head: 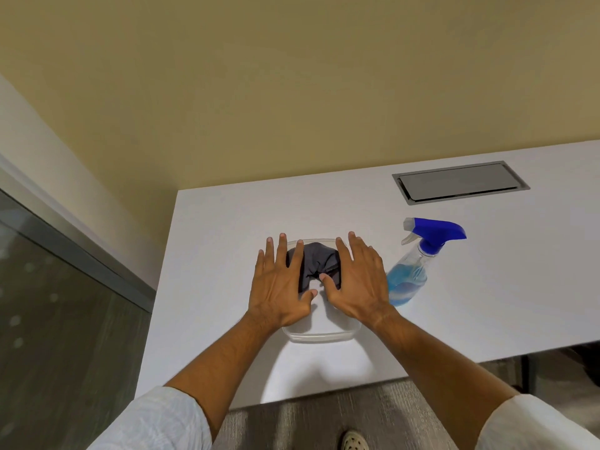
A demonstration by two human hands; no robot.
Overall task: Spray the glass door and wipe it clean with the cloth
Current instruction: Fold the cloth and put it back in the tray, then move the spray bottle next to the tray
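A dark grey cloth (pixel 316 263) lies bunched in a clear plastic container (pixel 319 336) on the white table (pixel 220 254). My left hand (pixel 279 287) hovers flat over the container's left side, fingers spread, holding nothing. My right hand (pixel 355 287) is flat over its right side, fingers apart, thumb touching the cloth's lower edge. A clear spray bottle (pixel 412 274) with blue liquid and a blue trigger head stands just right of my right hand. The glass door (pixel 55 303) shows at the far left, with a grey metal frame.
A grey metal cable hatch (pixel 459 182) is set into the table at the back right. A beige wall rises behind the table. Grey carpet and my shoe (pixel 354 441) show below the table's near edge.
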